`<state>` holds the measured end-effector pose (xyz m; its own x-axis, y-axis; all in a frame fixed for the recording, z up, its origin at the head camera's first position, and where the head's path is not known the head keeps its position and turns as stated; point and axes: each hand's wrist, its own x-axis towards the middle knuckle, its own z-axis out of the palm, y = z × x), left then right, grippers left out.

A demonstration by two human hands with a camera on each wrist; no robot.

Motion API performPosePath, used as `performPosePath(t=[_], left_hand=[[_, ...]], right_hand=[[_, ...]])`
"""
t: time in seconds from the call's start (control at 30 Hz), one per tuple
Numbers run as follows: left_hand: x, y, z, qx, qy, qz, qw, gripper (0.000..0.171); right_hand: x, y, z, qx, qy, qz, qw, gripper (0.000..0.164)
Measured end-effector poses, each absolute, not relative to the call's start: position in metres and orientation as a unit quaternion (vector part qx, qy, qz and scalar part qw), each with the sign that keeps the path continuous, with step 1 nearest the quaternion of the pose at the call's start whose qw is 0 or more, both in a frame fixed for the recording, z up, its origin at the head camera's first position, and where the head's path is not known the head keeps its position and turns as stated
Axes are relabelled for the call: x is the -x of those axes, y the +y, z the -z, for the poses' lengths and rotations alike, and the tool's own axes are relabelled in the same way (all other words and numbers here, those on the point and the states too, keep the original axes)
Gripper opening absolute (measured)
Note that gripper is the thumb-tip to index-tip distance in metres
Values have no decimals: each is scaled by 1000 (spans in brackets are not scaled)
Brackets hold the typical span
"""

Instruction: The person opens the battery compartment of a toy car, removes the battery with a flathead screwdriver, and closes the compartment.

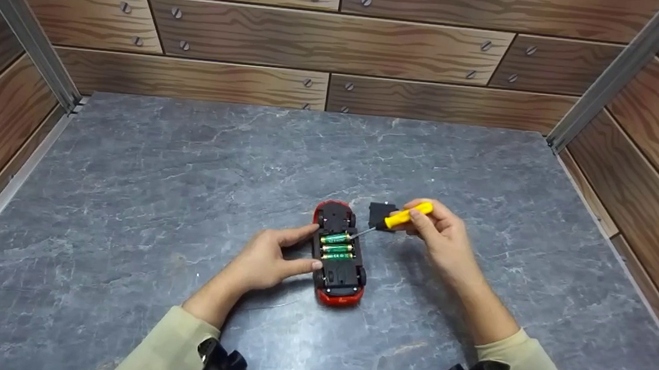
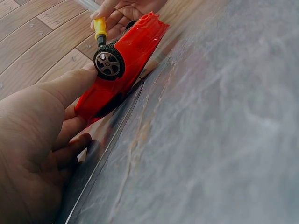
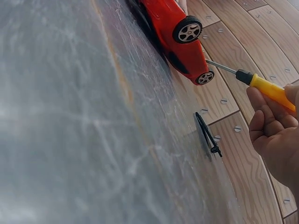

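A red toy car (image 1: pixel 339 298) lies wheels-up on the table, its black underside showing and its battery bay uncovered. Three green batteries (image 1: pixel 337 248) sit side by side in the bay; the one farthest from me looks slightly tilted. My left hand (image 1: pixel 259 260) grips the car along its left side, finger and thumb spread at its edge. My right hand (image 1: pixel 445 241) holds a screwdriver (image 1: pixel 402 217) by its yellow handle, and the metal tip reaches the right end of the farthest battery. Beside the car, partly behind my right hand, is a black battery cover (image 1: pixel 381 211).
The grey marbled table (image 1: pixel 148 176) extends around the car. Wood-patterned panels (image 1: pixel 329 41) close off the back and both sides, with metal posts (image 1: pixel 609 72) at the rear corners. A black wrist camera (image 1: pixel 227 362) is on each sleeve.
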<state>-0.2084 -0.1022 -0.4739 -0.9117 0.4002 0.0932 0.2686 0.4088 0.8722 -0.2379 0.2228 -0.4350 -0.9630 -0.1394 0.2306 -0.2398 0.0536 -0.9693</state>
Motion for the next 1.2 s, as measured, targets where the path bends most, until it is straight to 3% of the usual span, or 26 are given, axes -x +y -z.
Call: performPosePath(t=[0.33,0.93,1.2], left_hand=[[208,-102,474,-198,833,-511,70,76],[207,-103,474,-204,836,-505,57,74],[207,-102,473,-201,837,-505,64,75]], right_hand=[[237,222,434,-117,-734,-668,43,16],[222,216,410,-229,-764,-597,83,11],[218,213,408,-234,-791,-558,94,9]])
